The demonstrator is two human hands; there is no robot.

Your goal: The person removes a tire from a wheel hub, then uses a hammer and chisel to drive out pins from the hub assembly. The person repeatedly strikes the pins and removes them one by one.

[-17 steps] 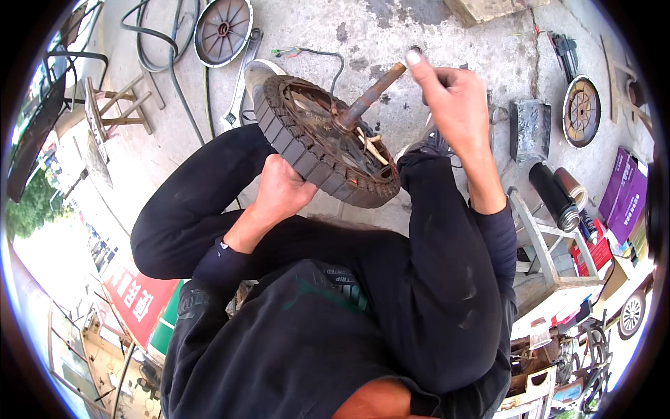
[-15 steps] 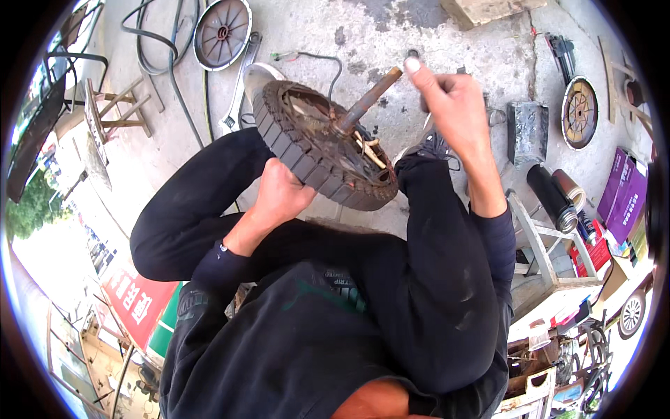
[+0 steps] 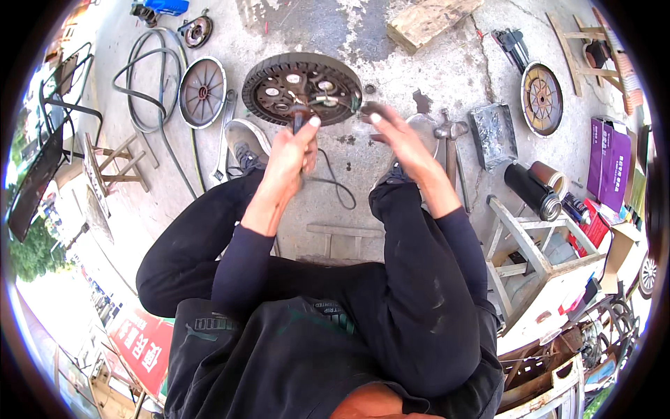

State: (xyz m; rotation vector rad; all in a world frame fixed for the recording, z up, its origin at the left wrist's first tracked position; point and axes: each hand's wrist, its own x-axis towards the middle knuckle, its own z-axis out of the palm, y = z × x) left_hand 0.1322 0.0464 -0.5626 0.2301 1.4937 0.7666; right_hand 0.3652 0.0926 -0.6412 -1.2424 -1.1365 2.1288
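My left hand [image 3: 296,146] is closed round the rusty axle [image 3: 301,119] at the lower middle of a black-tyred wheel [image 3: 271,106], holding the wheel up above my feet. The wheel is tilted, showing a dark hub with several round holes and some short wires. My right hand [image 3: 401,140] is just off the wheel's right edge, fingers loosely bent and apart; whether a fingertip touches the tyre I cannot tell. A dark cord [image 3: 338,188] hangs below onto the concrete floor.
A spoked disc [image 3: 202,94], large wrench [image 3: 223,150] and looped hose [image 3: 129,77] lie left. A hammer [image 3: 450,130], metal tray [image 3: 493,136], second disc [image 3: 541,101] and black cylinder [image 3: 530,192] lie right. A wood block [image 3: 429,21] lies ahead; a metal frame [image 3: 523,237] stands beside my right leg.
The wheel has swung up and away, axle toward me. My left hand has left the tyre's near edge for the axle; my right hand has moved from the axle's end down beside the rim.
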